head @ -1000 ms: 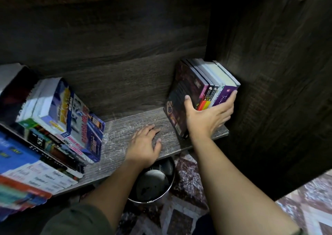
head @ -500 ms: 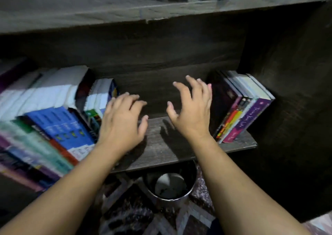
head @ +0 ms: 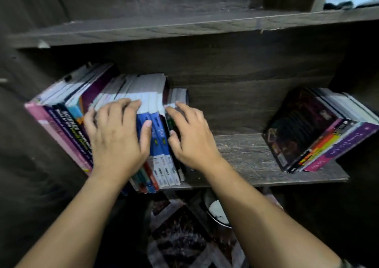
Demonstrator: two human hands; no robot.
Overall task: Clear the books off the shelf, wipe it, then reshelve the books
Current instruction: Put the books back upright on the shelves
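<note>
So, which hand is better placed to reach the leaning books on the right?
The right hand: only bare shelf lies between it and those leaning books. The left hand rests farther off, on the big row of spines.

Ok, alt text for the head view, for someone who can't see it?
The left hand and right hand rest on a leaning row of colourful paperback books at the left of a dark wooden shelf. A smaller book group leans at its right end.
</note>
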